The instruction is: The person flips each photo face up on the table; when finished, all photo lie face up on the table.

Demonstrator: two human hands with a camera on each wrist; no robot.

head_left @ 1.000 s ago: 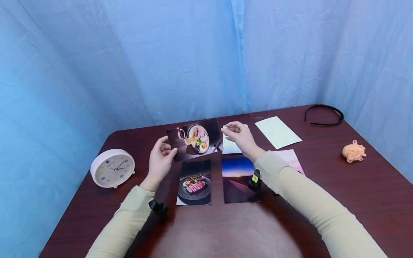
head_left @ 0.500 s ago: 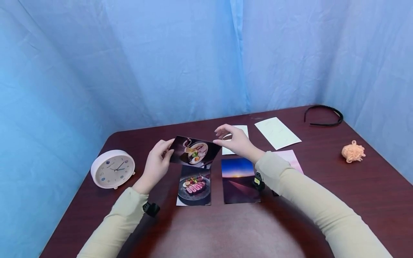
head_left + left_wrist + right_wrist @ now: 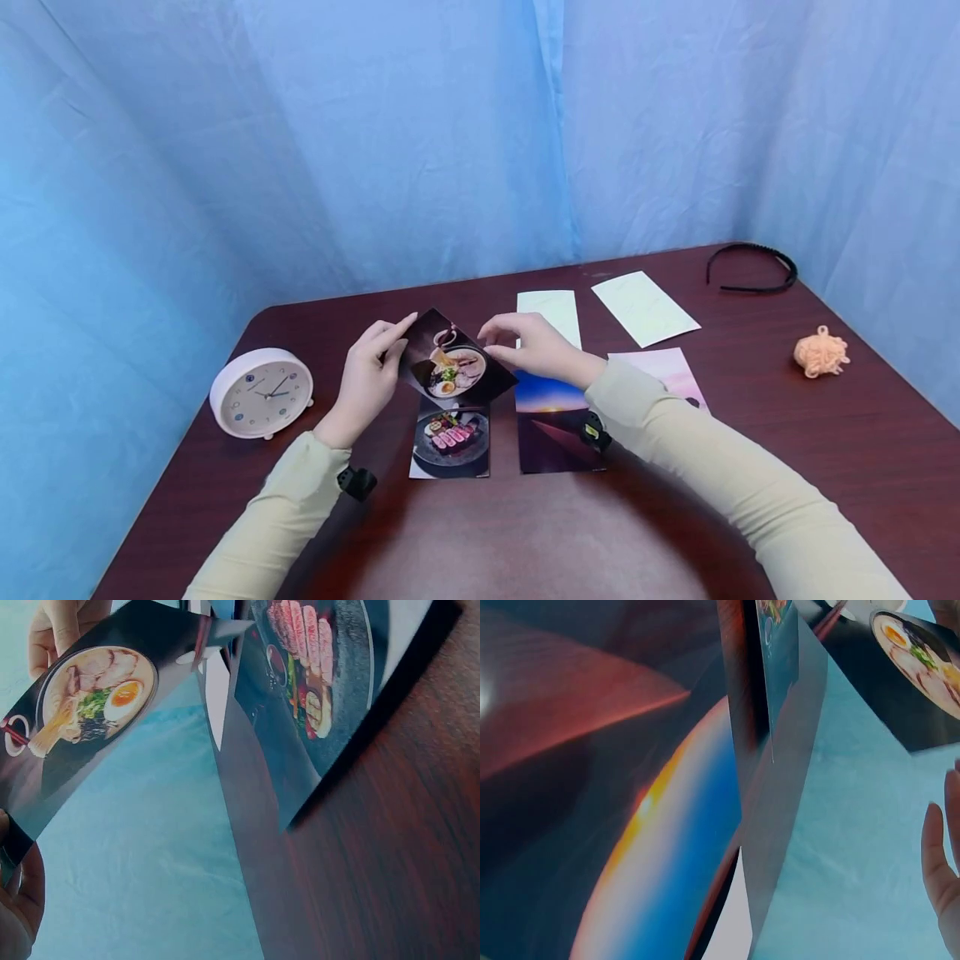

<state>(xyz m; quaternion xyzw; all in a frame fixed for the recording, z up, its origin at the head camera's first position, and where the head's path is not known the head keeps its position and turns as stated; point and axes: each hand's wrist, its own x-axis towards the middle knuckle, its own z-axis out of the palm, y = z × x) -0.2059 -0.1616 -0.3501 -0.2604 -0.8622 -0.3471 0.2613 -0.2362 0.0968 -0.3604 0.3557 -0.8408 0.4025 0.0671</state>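
Printed bowl, head view: the round bowl pictured on the ramen photo holds noodles, sliced meat and egg.
Left hand: beyond and left of the steak photo, fingers pinching the ramen photo's left side.
Right hand: beyond and right of the steak photo, fingers loosely bent near the ramen photo's edge.
Ramen photo: dark, tilted, over the steak photo's far end.
Sunset photo: right of the steak photo on the tabletop.
Noodle print, left wrist view: orange yolk and chopped greens; fingers grip a dark corner.
Right fingers, right wrist view: slightly curved, just beside the ramen photo.
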